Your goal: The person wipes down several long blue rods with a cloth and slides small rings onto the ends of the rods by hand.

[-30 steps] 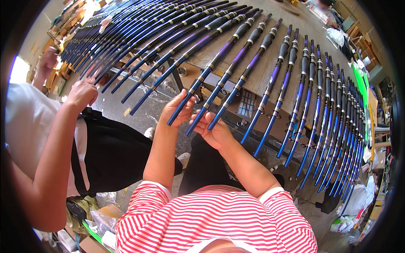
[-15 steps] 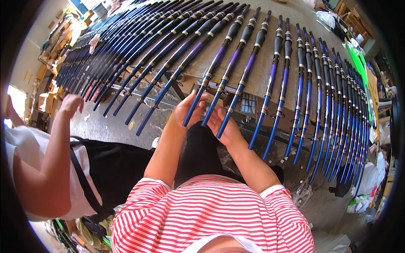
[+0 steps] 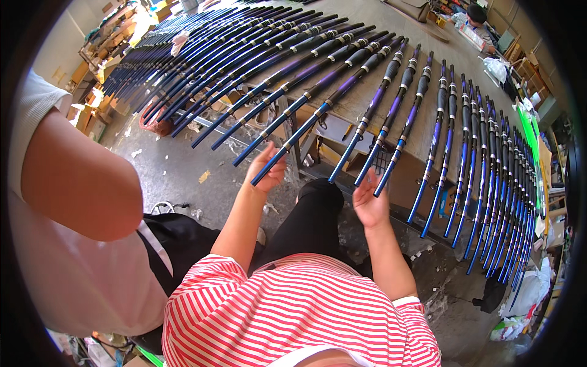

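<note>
Worktop bears fanned rods. Left grip half-curled at one near end, hold unclear; right grip loosely open beside another

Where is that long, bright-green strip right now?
In the head view, the long, bright-green strip is near the far right, just right of the outermost slim dark-blue rods, below the crumpled white plastic bag.

No lettering can be read on the blue-and-black fishing rods fanned across the surface. Pale markings along several shafts are too small to decipher, as is coloured print on a plastic bag.
</note>
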The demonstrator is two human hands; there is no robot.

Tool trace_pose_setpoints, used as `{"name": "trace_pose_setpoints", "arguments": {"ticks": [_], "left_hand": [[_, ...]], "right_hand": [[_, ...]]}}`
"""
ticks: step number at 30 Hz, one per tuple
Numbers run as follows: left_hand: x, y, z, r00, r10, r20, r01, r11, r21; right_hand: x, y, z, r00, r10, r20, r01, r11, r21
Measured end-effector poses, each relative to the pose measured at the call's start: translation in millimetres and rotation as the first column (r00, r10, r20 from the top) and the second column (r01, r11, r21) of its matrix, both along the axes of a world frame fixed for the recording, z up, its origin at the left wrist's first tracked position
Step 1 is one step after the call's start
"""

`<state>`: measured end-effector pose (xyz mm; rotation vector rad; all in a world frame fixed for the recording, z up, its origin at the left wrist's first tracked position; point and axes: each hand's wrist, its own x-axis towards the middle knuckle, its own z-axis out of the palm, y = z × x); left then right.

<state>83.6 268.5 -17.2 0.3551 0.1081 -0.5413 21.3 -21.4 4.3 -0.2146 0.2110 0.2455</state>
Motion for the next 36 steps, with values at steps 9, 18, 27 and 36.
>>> {"name": "trace_pose_setpoints", "arguments": {"ticks": [9, 18, 27, 36], "left_hand": [[15, 15, 45, 0.98, -0.156, 0.126, 0.174, 0.974, -0.144], [30, -25, 33, 0.906, -0.385, 0.178, 0.418, 0.88, -0.227], [38, -16, 46, 0.84, -0.541, 0.041, 0.541, 0.841, -0.004], [81, 124, 29, 0.908, -0.386, 0.164, 0.415, 0.886, -0.208]], "right_hand": [[40, 131, 31, 0.816, 0.516, 0.26, -0.399, 0.829, -0.392], [46, 109, 4, 0.949, 0.139, 0.285, -0.167, 0.983, 0.079], [52, 131, -24, 0.97, -0.149, 0.192, 0.112, 0.975, 0.189], [56, 245, 23, 0.953, 0.105, 0.284, -0.012, 0.951, -0.309]]}}
